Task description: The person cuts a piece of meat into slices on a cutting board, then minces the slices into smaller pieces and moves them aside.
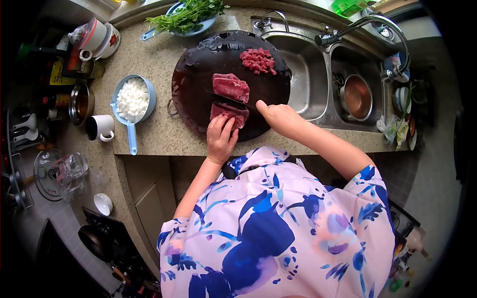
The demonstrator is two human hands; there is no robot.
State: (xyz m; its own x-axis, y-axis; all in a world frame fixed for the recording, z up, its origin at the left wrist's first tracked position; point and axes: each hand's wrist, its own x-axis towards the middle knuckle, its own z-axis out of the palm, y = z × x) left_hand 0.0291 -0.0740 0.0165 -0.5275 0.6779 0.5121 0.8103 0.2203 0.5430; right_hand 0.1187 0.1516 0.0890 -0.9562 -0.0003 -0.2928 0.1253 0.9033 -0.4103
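Observation:
A round dark cutting board point(198, 64) lies on the counter beside the sink. On it are two slabs of raw red meat point(231, 87) and, at the far side, a pile of diced meat point(258, 60). My left hand point(220, 136) presses its fingertips on the nearer slab point(233, 110). My right hand point(279, 116) grips the handle of a knife point(226, 98), whose dark blade lies between the two slabs, pointing left.
A blue handled bowl of white cubes point(132, 99) and a white mug point(101, 127) sit to the left. Green herbs point(186, 17) lie on a plate at the back. The double sink point(318, 74) holds a metal pot point(357, 97). Jars and a glass jug crowd the left.

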